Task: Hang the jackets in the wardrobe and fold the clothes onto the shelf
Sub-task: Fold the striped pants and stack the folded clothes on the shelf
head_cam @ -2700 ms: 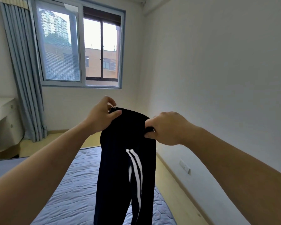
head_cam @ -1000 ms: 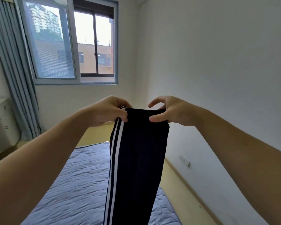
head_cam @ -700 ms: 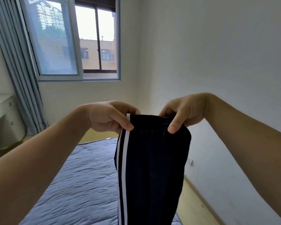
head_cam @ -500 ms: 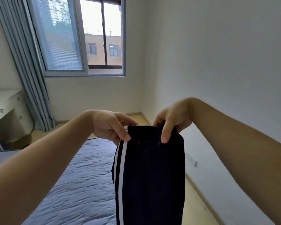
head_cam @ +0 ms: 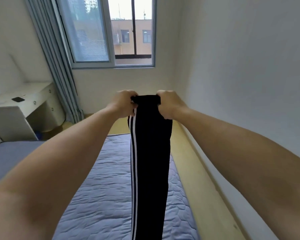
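Lowered and drawn closer together since the earlier frames, both hands now hold the dark trousers (head_cam: 150,153) at the waistband, legs aligned and hanging straight above the bed (head_cam: 97,187). Left hand (head_cam: 124,105) grips the striped edge, fingers curled round the fabric; right hand (head_cam: 168,104) grips the opposite edge likewise. Trousers hang above the bed's right side, clear of the mattress as far as can be seen. Judgement: garment is squared lengthwise, ready to lay down for folding; shelf not in view.

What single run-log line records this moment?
left hand: grips waistband | right hand: grips waistband | track pants: hanging over bed | fold: not yet done
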`<control>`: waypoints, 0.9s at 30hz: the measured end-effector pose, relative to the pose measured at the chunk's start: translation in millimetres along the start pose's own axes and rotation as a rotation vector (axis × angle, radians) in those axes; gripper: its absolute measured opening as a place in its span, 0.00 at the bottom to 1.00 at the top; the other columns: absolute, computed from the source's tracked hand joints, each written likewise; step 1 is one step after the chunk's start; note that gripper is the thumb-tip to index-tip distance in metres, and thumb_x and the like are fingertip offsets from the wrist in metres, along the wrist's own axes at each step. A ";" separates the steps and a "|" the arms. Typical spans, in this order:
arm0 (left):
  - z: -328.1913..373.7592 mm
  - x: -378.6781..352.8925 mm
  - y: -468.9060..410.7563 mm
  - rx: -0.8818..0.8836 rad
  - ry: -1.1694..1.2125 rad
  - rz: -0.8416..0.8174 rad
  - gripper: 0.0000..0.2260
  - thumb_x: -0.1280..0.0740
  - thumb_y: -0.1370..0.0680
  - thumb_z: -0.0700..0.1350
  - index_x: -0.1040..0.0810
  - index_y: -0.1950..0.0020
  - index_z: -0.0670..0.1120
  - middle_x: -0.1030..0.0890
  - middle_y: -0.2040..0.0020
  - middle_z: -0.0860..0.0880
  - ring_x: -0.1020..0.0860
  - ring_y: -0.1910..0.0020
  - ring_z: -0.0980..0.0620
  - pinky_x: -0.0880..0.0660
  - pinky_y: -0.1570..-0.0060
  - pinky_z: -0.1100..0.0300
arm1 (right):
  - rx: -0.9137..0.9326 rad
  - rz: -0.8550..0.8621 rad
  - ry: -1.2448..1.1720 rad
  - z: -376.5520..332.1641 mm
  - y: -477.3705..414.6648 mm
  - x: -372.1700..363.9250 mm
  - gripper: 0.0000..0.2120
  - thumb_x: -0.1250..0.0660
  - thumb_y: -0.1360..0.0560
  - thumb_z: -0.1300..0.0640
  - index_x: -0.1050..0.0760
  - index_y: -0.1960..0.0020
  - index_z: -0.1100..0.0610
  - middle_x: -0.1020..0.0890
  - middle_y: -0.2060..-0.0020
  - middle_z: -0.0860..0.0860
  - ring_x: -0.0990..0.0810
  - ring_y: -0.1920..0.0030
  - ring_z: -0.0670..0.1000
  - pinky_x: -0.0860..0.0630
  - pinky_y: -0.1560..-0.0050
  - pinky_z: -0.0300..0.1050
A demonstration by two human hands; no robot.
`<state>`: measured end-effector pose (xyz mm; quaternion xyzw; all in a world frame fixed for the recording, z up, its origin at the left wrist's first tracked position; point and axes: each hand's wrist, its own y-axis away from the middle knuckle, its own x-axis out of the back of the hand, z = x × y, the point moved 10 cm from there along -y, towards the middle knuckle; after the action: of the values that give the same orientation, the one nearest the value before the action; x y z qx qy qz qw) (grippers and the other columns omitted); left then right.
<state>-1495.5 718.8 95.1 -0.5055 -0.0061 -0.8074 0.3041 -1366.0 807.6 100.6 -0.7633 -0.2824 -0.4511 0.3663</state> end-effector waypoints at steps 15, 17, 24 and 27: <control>-29.3 8.7 146.6 -0.306 0.002 0.327 0.11 0.28 0.25 0.40 0.18 0.43 0.44 0.17 0.48 0.45 0.19 0.55 0.46 0.26 0.55 0.62 | 0.260 0.218 -0.107 -55.5 108.3 -35.3 0.12 0.37 0.23 0.65 0.23 0.41 0.62 0.19 0.49 0.58 0.21 0.50 0.61 0.23 0.50 0.56; -57.1 -27.3 181.2 -0.246 0.002 0.224 0.11 0.27 0.26 0.43 0.18 0.44 0.46 0.16 0.47 0.46 0.19 0.53 0.42 0.22 0.55 0.55 | 0.220 0.092 -0.101 -54.1 139.6 -78.0 0.11 0.36 0.23 0.65 0.22 0.43 0.64 0.19 0.50 0.59 0.21 0.50 0.62 0.24 0.50 0.56; -144.1 -183.2 337.5 -0.118 -0.055 -0.303 0.07 0.27 0.27 0.45 0.16 0.50 0.47 0.16 0.57 0.46 0.21 0.54 0.40 0.25 0.57 0.51 | -0.064 -0.504 0.073 -34.4 297.2 -266.4 0.13 0.38 0.21 0.59 0.24 0.38 0.53 0.19 0.46 0.57 0.21 0.47 0.63 0.23 0.53 0.54; -166.1 -232.1 403.6 -0.045 -0.003 -0.538 0.07 0.29 0.26 0.43 0.18 0.48 0.45 0.17 0.53 0.44 0.21 0.52 0.39 0.26 0.55 0.51 | -0.143 -0.666 0.134 -38.2 369.8 -317.7 0.11 0.38 0.21 0.58 0.25 0.40 0.53 0.20 0.46 0.58 0.21 0.47 0.63 0.30 0.59 0.49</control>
<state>-1359.2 449.8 -296.6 -0.4937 -0.1226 -0.8583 0.0672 -1240.5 532.9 -284.0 -0.6216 -0.4589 -0.6138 0.1622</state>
